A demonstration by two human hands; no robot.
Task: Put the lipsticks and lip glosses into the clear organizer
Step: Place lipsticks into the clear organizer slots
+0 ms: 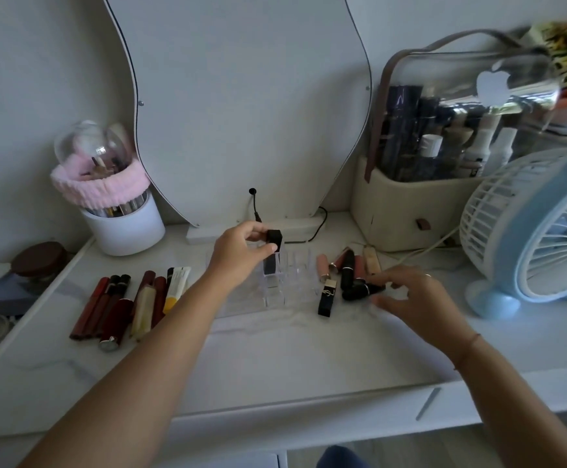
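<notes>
Vanity top (275, 359): left hand (238, 251) pinches black lipstick (274, 237) upright in organizer (295, 278)

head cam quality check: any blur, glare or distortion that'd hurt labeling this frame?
Head view: dim, flat light; strong wide-angle bending at the edges, with the fan smeared; glare on the clear case lid; right hand slightly motion-blurred; clear organizer barely separates from the white tabletop.

L arm reaches fwd, L hand (241, 253) w/ thumb & fingertips pinching the cap of a black lipstick (274, 238). R arm stretched fwd too; R hand (413, 297) low, palm down, fingers spread & loosely bent, holding nothing.
</notes>
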